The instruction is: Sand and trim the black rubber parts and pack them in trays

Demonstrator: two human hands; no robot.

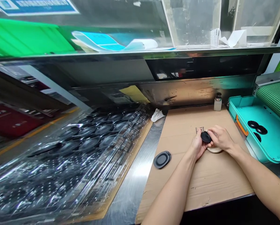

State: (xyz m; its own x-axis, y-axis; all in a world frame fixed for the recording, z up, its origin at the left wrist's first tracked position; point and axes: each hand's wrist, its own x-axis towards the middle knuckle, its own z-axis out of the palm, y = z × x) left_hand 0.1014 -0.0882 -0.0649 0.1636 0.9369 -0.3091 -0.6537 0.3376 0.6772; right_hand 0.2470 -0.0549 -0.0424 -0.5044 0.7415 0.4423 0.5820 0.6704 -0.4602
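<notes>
Above the cardboard sheet, a small round black disc-shaped part is held between my two hands. My left hand grips its left and lower edge. From the other side, the closed fingers of my right hand press on its right edge. Just under the right hand lies a pale round pad, mostly covered. To the left on the cardboard rest dark grey round parts, one overlapping another.
Clear plastic trays with several black round parts fill the left side. A teal bin with black discs stands right, beside a green conveyor belt. A small bottle and a crumpled white cloth or paper sit at the back.
</notes>
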